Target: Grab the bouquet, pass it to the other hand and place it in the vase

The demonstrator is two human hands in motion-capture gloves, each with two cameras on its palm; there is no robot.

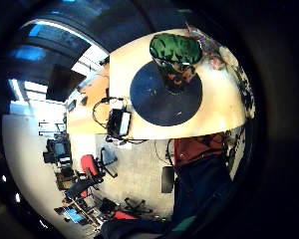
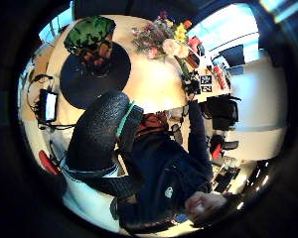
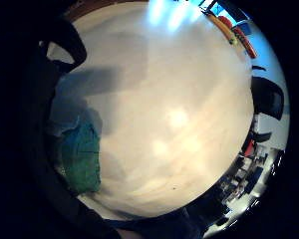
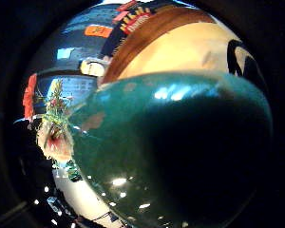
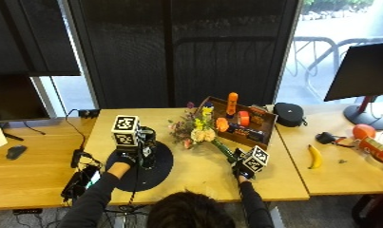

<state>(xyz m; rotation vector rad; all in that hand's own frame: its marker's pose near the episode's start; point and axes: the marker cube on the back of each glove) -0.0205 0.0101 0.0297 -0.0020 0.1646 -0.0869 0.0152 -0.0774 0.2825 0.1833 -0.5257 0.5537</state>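
The right hand [image 5: 240, 169] grips the bouquet [image 5: 197, 130] by its stems near the counter's [image 5: 197, 175] front edge, flowers lying toward the crate [image 5: 242, 124]. The left hand [image 5: 121, 159] hovers beside the vase [image 5: 146, 145] on the dark mat [image 5: 156, 171]; I cannot tell how its fingers stand

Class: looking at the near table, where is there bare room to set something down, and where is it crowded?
Bare wood lies between the round dark mat and the right hand, and on the table's near right corner. It is crowded toward the back: the bouquet and the wooden tray.
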